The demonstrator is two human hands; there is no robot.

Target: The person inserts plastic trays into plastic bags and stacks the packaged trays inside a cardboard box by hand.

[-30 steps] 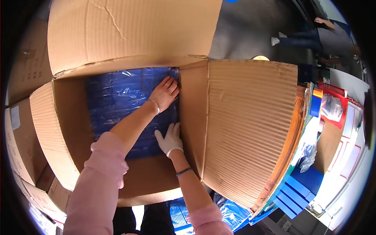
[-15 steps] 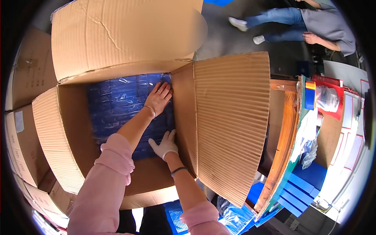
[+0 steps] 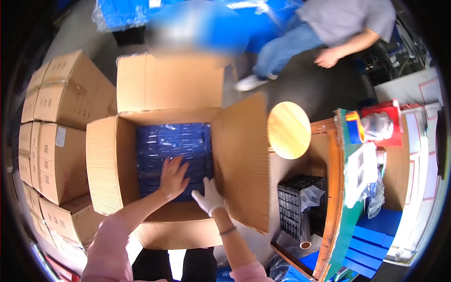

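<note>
An open cardboard box (image 3: 101,164) stands in front of me with its flaps folded out. Inside lie blue items in clear plastic wrap (image 3: 162,136), packed in rows; what they are I cannot make out. My left hand (image 3: 174,179), bare, is over the near middle of these packs with its fingers spread, slightly blurred. Whether it touches them I cannot tell. In a white glove, my right hand (image 3: 209,197) is near the box's right inner wall, thumb and fingers apart and holding nothing.
Stacked closed cartons (image 3: 66,160) stand on the left. To the right are a round wooden stool (image 3: 289,130), a black crate (image 3: 289,211) and a workbench with blue boxes (image 3: 371,239). Beyond the box, a person in jeans (image 3: 277,54) is walking.
My left hand has drawn back toward me from the far right of the packs. The view has shifted, showing more cartons and the stool. The person beyond appears closer.
</note>
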